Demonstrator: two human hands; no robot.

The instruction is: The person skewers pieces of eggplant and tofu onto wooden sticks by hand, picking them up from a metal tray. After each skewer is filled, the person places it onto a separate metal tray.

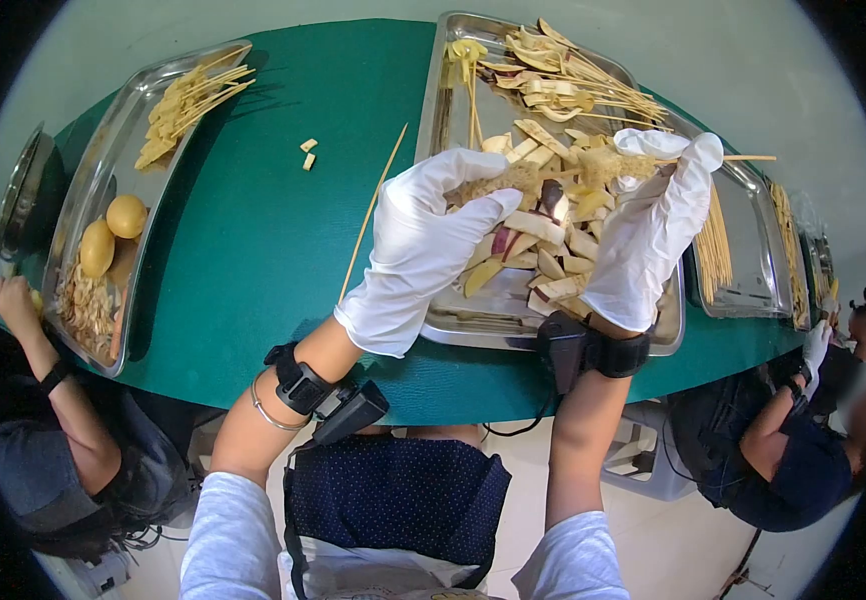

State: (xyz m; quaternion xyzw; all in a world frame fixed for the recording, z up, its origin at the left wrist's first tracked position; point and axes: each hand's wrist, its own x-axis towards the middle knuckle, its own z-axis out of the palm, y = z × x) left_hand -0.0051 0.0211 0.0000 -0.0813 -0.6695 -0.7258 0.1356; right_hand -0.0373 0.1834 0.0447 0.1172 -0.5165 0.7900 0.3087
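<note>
My left hand (425, 225), in a white glove, pinches a beige, rough-textured piece (501, 184) between thumb and fingers. Opposite it, my gloved right hand (661, 215) is closed around a bamboo skewer (748, 158), whose end sticks out to the right. A similar beige piece (608, 168) sits by the right fingers, seemingly on that skewer; the skewer's tip is hidden. Both hands hover over a metal tray (448, 322) heaped with cut vegetable pieces (553, 262), some purple-skinned. Finished skewers (578, 75) of sliced vegetables lie at the tray's far end.
A lone skewer (378, 205) and small cut bits (309, 152) lie on the green table (263, 250). The left tray (118, 110) holds skewers, peeled potatoes (99, 248) and peelings. Bare skewers (714, 245) fill part of a right tray. Co-workers sit on both sides.
</note>
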